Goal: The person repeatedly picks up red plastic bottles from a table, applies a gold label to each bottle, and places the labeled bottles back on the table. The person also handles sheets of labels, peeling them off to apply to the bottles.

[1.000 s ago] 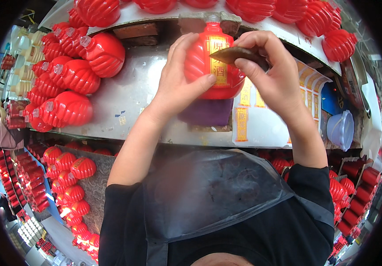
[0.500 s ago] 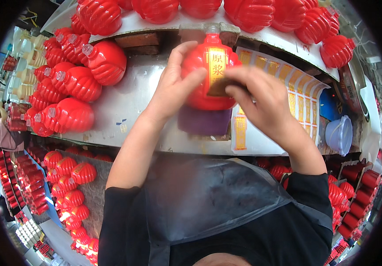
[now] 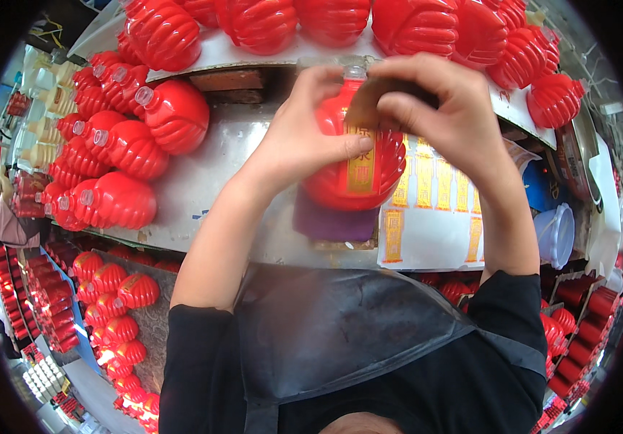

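A round, ribbed red bottle (image 3: 326, 184) with a clear threaded neck lies in front of me, its neck pointing away. Along its front runs a narrow gold and red label (image 3: 362, 173). My left hand (image 3: 293, 134) grips the bottle's left side, thumb lying across the label. In my right hand (image 3: 452, 101) is a thin brown flat piece (image 3: 363, 108), pinched between thumb and fingers and bent against the label's upper end near the neck. Its material I cannot make out. Under the bottle shows a purple cloth (image 3: 340, 227).
Right of the bottle lies a backing sheet (image 3: 427, 249) with rows of gold labels. Red bottles (image 3: 177, 116) crowd the left side, and more line the white raised shelf (image 3: 535, 123) at the back. A pale bucket (image 3: 556, 235) stands at right. Far left is another person (image 3: 11, 220).
My right hand has moved the brown piece from the label's lower part up to its neck end. The whole scene sits slightly lower in view.
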`<action>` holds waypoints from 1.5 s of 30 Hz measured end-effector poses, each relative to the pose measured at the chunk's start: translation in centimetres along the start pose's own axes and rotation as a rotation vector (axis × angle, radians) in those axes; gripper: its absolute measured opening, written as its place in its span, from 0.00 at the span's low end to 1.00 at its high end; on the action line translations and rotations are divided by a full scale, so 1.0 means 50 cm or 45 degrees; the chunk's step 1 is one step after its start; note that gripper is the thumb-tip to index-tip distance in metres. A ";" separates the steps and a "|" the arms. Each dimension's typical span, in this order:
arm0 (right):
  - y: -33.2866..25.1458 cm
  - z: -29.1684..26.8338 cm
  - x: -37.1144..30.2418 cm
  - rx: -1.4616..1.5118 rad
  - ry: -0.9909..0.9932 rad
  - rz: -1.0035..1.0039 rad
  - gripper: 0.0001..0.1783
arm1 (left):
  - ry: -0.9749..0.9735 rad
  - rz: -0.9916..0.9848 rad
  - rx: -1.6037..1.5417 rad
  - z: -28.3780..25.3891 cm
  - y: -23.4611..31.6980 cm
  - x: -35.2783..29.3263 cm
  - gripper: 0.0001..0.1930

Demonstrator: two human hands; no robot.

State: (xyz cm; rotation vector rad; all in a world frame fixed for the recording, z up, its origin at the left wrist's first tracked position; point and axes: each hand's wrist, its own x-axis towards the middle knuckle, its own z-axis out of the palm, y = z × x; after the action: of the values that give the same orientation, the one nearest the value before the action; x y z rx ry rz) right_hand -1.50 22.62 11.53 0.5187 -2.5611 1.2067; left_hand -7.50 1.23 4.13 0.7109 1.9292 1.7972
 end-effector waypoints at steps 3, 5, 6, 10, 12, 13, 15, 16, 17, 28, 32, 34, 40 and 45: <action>-0.009 0.016 -0.018 -0.469 0.054 -0.143 0.18 | 0.056 0.061 0.030 0.012 0.010 -0.014 0.49; -0.015 0.023 -0.023 -0.545 0.138 -0.208 0.18 | 0.046 0.084 -0.021 0.020 0.018 -0.020 0.46; -0.018 0.023 -0.024 -0.582 0.188 -0.217 0.18 | 0.045 0.117 -0.043 0.023 0.021 -0.024 0.45; -0.022 0.007 -0.031 -0.574 0.146 -0.277 0.17 | 0.073 0.102 -0.166 0.028 0.027 -0.030 0.34; -0.020 0.001 -0.040 -0.492 0.232 -0.351 0.17 | 0.104 0.086 -0.199 0.031 0.025 -0.035 0.28; -0.020 0.007 -0.051 -0.495 0.361 -0.353 0.16 | 0.090 0.086 -0.262 0.031 0.023 -0.037 0.25; -0.026 0.020 -0.076 -0.475 0.338 -0.491 0.15 | 0.066 0.081 -0.362 0.032 0.019 -0.039 0.21; -0.032 0.030 -0.091 -0.469 0.316 -0.526 0.15 | 0.073 0.071 -0.361 0.033 0.017 -0.038 0.20; -0.044 0.053 -0.108 -0.391 0.283 -0.552 0.14 | 0.079 0.075 -0.355 0.033 0.015 -0.038 0.20; -0.033 0.036 -0.107 -0.054 0.174 0.317 0.23 | 0.153 0.200 -0.121 0.048 0.023 -0.066 0.24; -0.025 0.060 -0.102 -0.019 -0.041 0.494 0.32 | 0.223 0.337 0.085 0.057 0.017 -0.066 0.26; -0.021 0.065 -0.096 0.218 -0.048 0.569 0.32 | 0.223 0.371 0.139 0.053 0.014 -0.066 0.26; -0.012 0.063 -0.081 0.336 -0.016 0.639 0.32 | 0.175 0.301 -0.063 0.041 0.008 -0.063 0.27; -0.019 0.062 -0.083 0.086 -0.073 0.602 0.33 | 0.061 0.313 -0.061 0.036 0.003 -0.067 0.39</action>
State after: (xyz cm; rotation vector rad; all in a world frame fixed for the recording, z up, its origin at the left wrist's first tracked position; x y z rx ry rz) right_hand 2.38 20.46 8.71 -0.0531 -2.7924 1.4427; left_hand -3.74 0.58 3.97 0.9315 1.8896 2.0149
